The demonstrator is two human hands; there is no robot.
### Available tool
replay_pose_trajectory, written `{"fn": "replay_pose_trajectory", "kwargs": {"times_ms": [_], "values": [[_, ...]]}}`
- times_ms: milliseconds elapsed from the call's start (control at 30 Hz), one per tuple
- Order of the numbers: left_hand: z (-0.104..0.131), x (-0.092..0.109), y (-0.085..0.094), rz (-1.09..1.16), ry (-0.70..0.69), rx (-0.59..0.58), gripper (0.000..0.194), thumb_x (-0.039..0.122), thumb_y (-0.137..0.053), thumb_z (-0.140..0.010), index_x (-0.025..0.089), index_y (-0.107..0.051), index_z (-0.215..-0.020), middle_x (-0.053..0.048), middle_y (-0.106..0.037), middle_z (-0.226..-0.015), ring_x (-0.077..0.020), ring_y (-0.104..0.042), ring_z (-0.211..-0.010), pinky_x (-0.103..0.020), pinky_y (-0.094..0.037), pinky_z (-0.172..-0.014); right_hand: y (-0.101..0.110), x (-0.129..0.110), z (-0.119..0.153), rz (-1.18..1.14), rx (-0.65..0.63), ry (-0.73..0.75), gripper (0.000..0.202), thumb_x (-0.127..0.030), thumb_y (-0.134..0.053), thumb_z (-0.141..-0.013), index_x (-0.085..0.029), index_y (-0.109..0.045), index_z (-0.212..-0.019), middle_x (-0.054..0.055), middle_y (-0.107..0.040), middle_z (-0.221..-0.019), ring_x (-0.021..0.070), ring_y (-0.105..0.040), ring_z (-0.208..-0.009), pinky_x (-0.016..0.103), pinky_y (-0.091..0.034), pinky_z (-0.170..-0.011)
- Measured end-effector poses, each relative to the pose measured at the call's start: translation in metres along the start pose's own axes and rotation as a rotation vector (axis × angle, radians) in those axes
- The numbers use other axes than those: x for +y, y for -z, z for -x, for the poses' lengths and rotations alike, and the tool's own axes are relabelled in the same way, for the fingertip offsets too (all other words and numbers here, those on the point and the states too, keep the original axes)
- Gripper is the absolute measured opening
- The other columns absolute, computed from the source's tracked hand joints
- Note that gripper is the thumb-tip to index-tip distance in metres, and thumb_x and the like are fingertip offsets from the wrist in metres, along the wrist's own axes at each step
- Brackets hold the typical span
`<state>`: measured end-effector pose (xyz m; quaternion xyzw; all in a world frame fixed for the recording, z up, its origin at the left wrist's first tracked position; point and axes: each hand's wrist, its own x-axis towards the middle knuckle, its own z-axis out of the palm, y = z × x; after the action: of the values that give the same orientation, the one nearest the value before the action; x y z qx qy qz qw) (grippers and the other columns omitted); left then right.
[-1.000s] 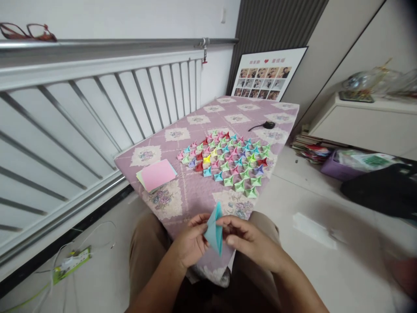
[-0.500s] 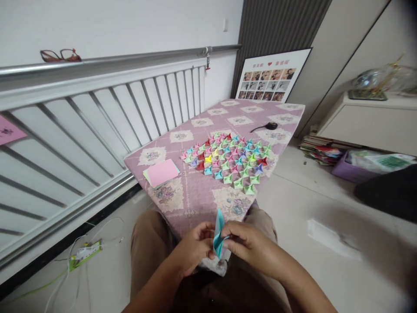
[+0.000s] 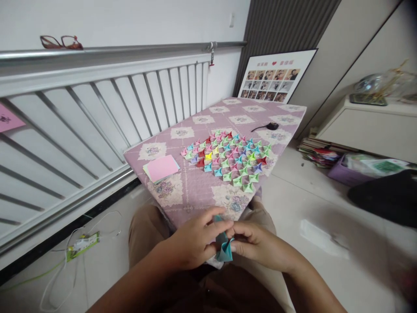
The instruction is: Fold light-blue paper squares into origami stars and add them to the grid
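A teal sheet of folded paper (image 3: 224, 251) is held between both hands, just off the near corner of the table. My left hand (image 3: 198, 238) grips it from the left, with the index finger stretched over its upper part and the thumb lower down. On the other side, my right hand (image 3: 256, 244) pinches its right edge between thumb and fingers. The lower end of the paper bulges open in a fold. Beyond the hands, rows of small folded paper pieces (image 3: 224, 163) in green, pink, blue, red and yellow stand on the table. A stack of coloured paper (image 3: 162, 168) lies left of them.
The table (image 3: 198, 191) has a purple floral cloth. A black object with a strap (image 3: 272, 126) lies near its far right side. A white railing (image 3: 107, 104) runs along the left, with glasses (image 3: 61, 42) on top. A power strip (image 3: 83, 245) sits on the floor.
My left hand has moved up and over the teal paper, its index finger now reaching across the top. The paper has turned, and its lower end has opened out towards me.
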<state>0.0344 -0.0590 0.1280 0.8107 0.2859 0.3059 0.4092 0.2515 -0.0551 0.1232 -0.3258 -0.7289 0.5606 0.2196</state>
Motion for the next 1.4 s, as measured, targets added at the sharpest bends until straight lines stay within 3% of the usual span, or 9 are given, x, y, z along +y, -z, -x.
{"fn": "replay_pose_trajectory", "kwargs": {"times_ms": [200,333,400,533,667,767,900,1067,1400], "values": [[-0.002,-0.005,-0.002,0.037,0.0,-0.002,0.05,0.011,-0.057,-0.079,0.023,-0.056,-0.127,-0.011,-0.058,-0.12,-0.0256,-0.053,-0.112,-0.037,-0.04,-0.098,-0.001,0.005,0.001,-0.096,0.026,-0.022,0.022,-0.041,-0.059,-0.084,-0.018,-0.059,-0.082,-0.003,-0.055,-0.073,0.009,-0.048,-0.066,0.021,-0.041,-0.062],[-0.001,-0.013,-0.005,0.055,0.037,0.038,0.043,0.016,-0.061,-0.078,0.022,-0.06,-0.121,-0.01,-0.058,-0.106,-0.0184,-0.058,-0.085,-0.029,-0.047,-0.08,-0.001,0.009,0.001,-0.18,0.053,-0.035,0.021,-0.038,-0.06,-0.084,-0.018,-0.057,-0.079,-0.004,-0.051,-0.069,0.0076,-0.044,-0.063,0.02,-0.038,-0.06],[-0.001,-0.016,-0.004,0.103,0.084,0.042,0.039,0.018,-0.064,-0.077,0.022,-0.062,-0.116,-0.007,-0.058,-0.098,-0.0144,-0.055,-0.074,-0.025,-0.046,-0.071,-0.001,0.011,0.0,-0.225,0.062,-0.037,0.023,-0.039,-0.06,-0.084,-0.018,-0.056,-0.078,-0.004,-0.051,-0.068,0.0077,-0.045,-0.063,0.02,-0.039,-0.06],[-0.002,-0.021,0.001,0.247,0.224,-0.013,0.034,0.019,-0.066,-0.074,0.02,-0.065,-0.108,-0.004,-0.058,-0.091,-0.0135,-0.054,-0.074,-0.023,-0.043,-0.069,-0.002,0.013,-0.003,-0.291,0.052,-0.028,0.028,-0.044,-0.06,-0.084,-0.018,-0.056,-0.076,-0.002,-0.055,-0.069,0.0086,-0.049,-0.065,0.022,-0.041,-0.063],[-0.002,-0.024,0.004,0.441,0.316,-0.037,0.046,0.018,-0.066,-0.074,0.02,-0.058,-0.119,-0.002,-0.058,-0.083,-0.0119,-0.052,-0.07,-0.022,-0.041,-0.065,-0.005,0.009,-0.009,-0.302,0.032,-0.051,0.032,-0.048,-0.061,-0.081,-0.018,-0.056,-0.072,-0.001,-0.056,-0.07,0.0096,-0.051,-0.065,0.023,-0.044,-0.064],[-0.004,-0.023,0.005,0.382,0.246,-0.023,0.046,0.016,-0.067,-0.073,0.022,-0.06,-0.118,-0.004,-0.06,-0.095,-0.0126,-0.054,-0.073,-0.022,-0.042,-0.066,-0.008,0.008,-0.012,-0.276,0.048,-0.082,0.031,-0.047,-0.063,-0.08,-0.018,-0.057,-0.073,-0.002,-0.056,-0.069,0.0092,-0.05,-0.063,0.022,-0.044,-0.062],[-0.007,-0.021,0.006,0.307,0.109,0.009,0.038,0.02,-0.066,-0.076,0.022,-0.063,-0.114,-0.008,-0.059,-0.111,-0.0193,-0.057,-0.094,-0.026,-0.044,-0.078,-0.01,0.014,-0.014,-0.232,0.074,-0.074,0.024,-0.042,-0.062,-0.082,-0.019,-0.059,-0.078,-0.002,-0.058,-0.072,0.0091,-0.05,-0.065,0.022,-0.044,-0.063],[-0.006,-0.021,0.007,0.283,0.117,0.009,0.038,0.019,-0.065,-0.077,0.022,-0.063,-0.115,-0.007,-0.061,-0.103,-0.0128,-0.055,-0.073,-0.023,-0.043,-0.066,-0.01,0.013,-0.011,-0.17,0.132,-0.066,0.023,-0.042,-0.06,-0.083,-0.019,-0.061,-0.079,-0.002,-0.057,-0.07,0.0097,-0.05,-0.064,0.022,-0.044,-0.062],[-0.003,-0.023,0.013,0.29,0.12,-0.028,0.027,0.02,-0.065,-0.077,0.018,-0.064,-0.104,-0.003,-0.055,-0.09,-0.011,-0.049,-0.07,-0.022,-0.041,-0.064,-0.009,0.006,-0.011,-0.211,0.103,-0.092,0.029,-0.047,-0.061,-0.081,-0.018,-0.06,-0.076,-0.001,-0.059,-0.07,0.0109,-0.053,-0.065,0.024,-0.045,-0.063]]}}
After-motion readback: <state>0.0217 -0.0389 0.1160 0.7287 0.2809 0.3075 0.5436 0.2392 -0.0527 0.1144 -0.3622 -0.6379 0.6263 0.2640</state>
